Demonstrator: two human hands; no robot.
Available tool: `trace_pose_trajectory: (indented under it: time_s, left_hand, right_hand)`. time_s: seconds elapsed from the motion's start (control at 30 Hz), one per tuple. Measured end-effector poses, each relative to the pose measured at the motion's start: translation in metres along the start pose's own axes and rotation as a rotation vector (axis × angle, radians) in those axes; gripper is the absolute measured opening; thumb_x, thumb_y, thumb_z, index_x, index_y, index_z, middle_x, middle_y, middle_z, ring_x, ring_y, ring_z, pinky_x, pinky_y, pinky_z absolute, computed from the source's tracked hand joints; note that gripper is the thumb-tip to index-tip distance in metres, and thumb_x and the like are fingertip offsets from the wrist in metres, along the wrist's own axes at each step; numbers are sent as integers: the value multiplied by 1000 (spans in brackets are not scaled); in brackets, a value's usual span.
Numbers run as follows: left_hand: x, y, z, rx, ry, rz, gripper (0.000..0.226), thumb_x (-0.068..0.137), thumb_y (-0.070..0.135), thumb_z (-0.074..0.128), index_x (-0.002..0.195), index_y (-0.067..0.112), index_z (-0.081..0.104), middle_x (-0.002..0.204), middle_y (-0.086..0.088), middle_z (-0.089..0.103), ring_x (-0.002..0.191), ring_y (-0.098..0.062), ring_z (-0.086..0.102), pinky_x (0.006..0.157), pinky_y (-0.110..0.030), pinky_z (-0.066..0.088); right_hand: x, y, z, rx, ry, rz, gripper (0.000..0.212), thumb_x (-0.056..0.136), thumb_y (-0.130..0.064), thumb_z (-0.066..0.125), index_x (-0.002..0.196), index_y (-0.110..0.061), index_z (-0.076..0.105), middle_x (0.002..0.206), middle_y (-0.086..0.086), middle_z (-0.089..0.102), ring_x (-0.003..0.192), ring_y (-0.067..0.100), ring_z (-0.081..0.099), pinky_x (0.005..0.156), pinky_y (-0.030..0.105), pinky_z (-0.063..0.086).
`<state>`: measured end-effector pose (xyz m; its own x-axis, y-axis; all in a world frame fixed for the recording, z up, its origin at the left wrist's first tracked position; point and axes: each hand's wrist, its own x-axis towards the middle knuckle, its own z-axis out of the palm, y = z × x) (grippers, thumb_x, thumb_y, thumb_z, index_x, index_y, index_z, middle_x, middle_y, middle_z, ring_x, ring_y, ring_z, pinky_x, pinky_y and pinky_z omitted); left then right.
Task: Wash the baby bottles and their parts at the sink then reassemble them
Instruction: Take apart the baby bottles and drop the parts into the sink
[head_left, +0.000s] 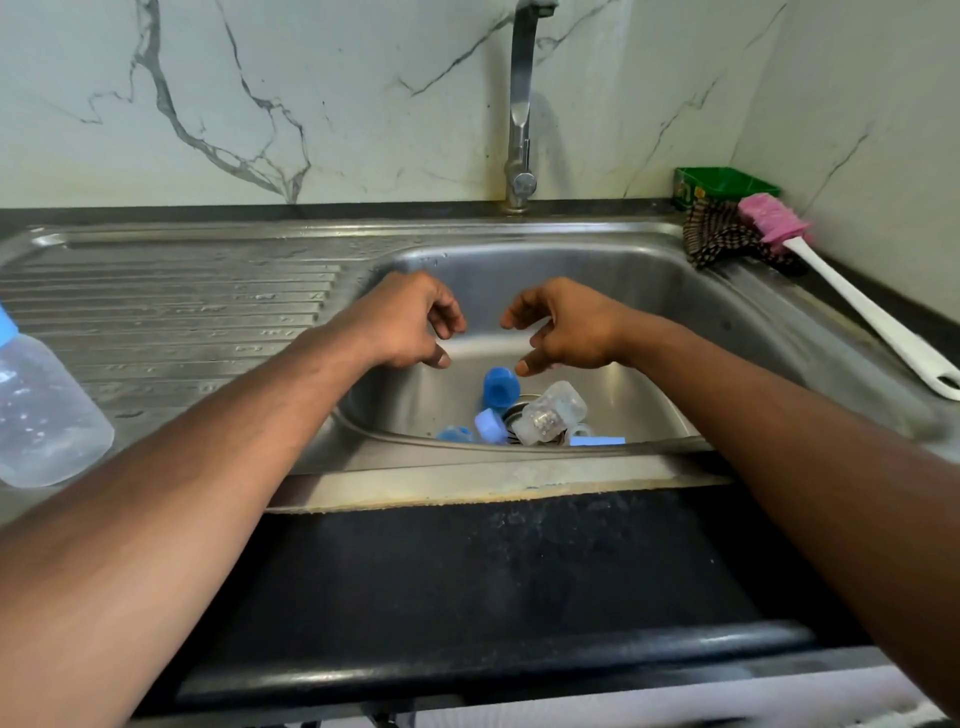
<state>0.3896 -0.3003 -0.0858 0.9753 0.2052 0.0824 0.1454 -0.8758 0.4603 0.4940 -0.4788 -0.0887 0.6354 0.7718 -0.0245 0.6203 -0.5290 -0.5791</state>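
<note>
Two bare hands, left hand (410, 319) and right hand (563, 325), hover over the sink (649, 270), fingers loosely curled and grasping nothing, above the bottle parts (524, 410) heaped at its drain; better to lift one piece at a time.

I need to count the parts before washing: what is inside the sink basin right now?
In the sink basin, near the drain: a clear bottle on its side, a blue cap, a pale ring and further blue pieces. The near rim hides the front floor, so more may lie there.
</note>
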Motion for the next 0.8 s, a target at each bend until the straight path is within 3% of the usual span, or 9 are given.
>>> trace_pose_trajectory:
  time_s: [0.1, 0.17, 0.3, 0.43, 0.53, 0.63, 0.7, 0.8]
  left_hand:
    - [-3, 2, -2, 38, -40, 2, 45, 68, 9, 89, 110, 14, 73, 94, 1, 72, 62, 5, 54, 61, -9, 39]
    - [-7, 6, -8, 82, -88, -2, 51, 67, 15, 91, 113, 18, 71, 99, 2, 72, 65, 3, 56, 65, -15, 43]
    - [-24, 18, -28, 201, -143, -47, 60, 67, 22, 91, 122, 24, 65, 107, 6, 69, 74, -4, 57, 81, -28, 49]
    - [-45, 39, -48, 138, -46, -67, 65, 69, 15, 89, 128, 23, 62, 114, 5, 67, 81, -7, 57, 79, -27, 44]
    - [-72, 48, -70, 234, 89, -58, 61, 70, 19, 88, 126, 28, 63, 126, 5, 64, 106, -15, 59, 84, -27, 41]
    - [-112, 55, -92, 417, 291, 75, 52, 73, 30, 85, 121, 34, 65, 133, 6, 58, 124, -19, 50, 100, -32, 35]
    - [-141, 52, -104, 502, 470, 182, 46, 71, 32, 85, 114, 34, 69, 135, 6, 57, 130, -20, 44, 114, -37, 22]
    - [-181, 34, -114, 520, 720, 237, 40, 67, 29, 86, 105, 29, 73, 134, 0, 57, 133, -26, 43, 120, -43, 13]
  right_hand:
    - [-1, 1, -2, 44, -25, -20, 43, 75, -6, 84, 112, -16, 64, 118, 8, 65, 64, 1, 60, 64, 23, 52]
    - [-3, -4, -4, 90, -22, -49, 42, 76, -6, 84, 111, -15, 63, 115, 8, 65, 56, -4, 59, 65, 26, 53]
    - [-8, -22, -4, 80, -4, -149, 47, 75, -13, 85, 118, -11, 65, 113, 3, 66, 77, 1, 61, 70, 18, 50]
    - [-22, -41, -4, 46, -30, -216, 48, 78, -17, 84, 122, -12, 64, 117, 0, 66, 82, -1, 59, 81, 20, 47]
    - [-28, -55, -3, 43, -25, -262, 45, 80, -17, 82, 121, -13, 64, 119, -1, 65, 86, 0, 61, 86, 23, 51]
    - [-40, -66, 0, 58, -7, -301, 41, 81, -14, 81, 119, -14, 65, 118, -1, 66, 89, 8, 65, 88, 28, 56]
    - [-48, -76, 3, 99, 14, -335, 38, 82, -12, 80, 116, -15, 66, 116, -4, 67, 86, 14, 69, 82, 24, 57]
    - [-54, -102, 12, 139, 95, -432, 35, 82, -12, 79, 115, -15, 67, 113, -7, 68, 82, 12, 69, 71, 16, 52]
